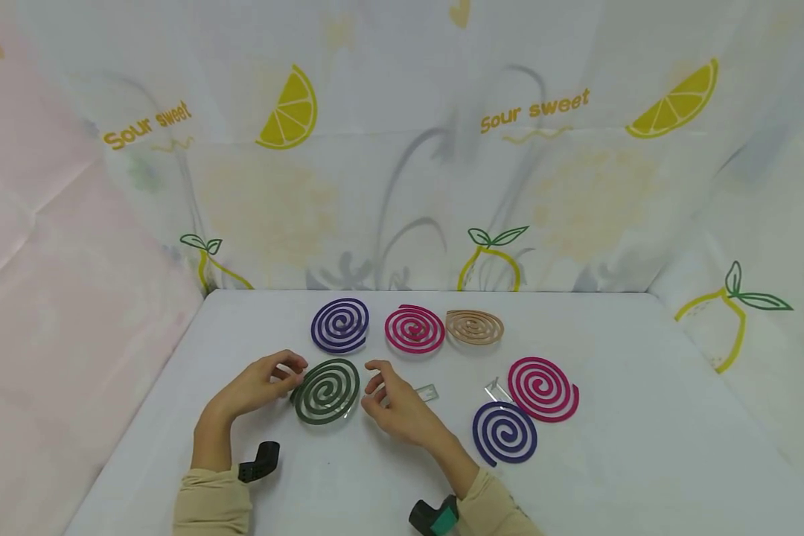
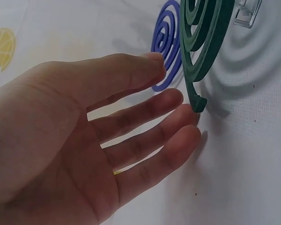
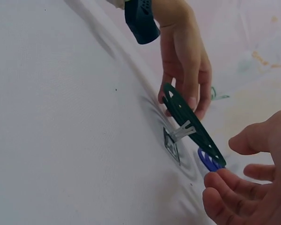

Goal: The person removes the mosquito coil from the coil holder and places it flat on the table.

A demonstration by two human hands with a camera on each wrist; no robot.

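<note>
A dark green mosquito coil [image 1: 327, 390] sits tilted on a small clear stand [image 3: 183, 131] with upright prongs. My left hand [image 1: 261, 383] is at the coil's left edge. Its fingers are nearly straight in the left wrist view, the tips close to the coil's outer end; whether they touch it I cannot tell. To the coil's right my right hand [image 1: 402, 409] hovers with loosely bent fingers and nothing in them. The right wrist view shows a gap between its thumb and fingers, near the coil's edge.
Behind lie a purple coil [image 1: 340, 326], a pink coil [image 1: 415, 329] and a tan coil [image 1: 474, 327]. At right, another pink coil [image 1: 543, 389] and purple coil [image 1: 505, 432] adjoin a clear stand [image 1: 497, 390]. One more clear stand [image 1: 428, 392] is beside my right hand.
</note>
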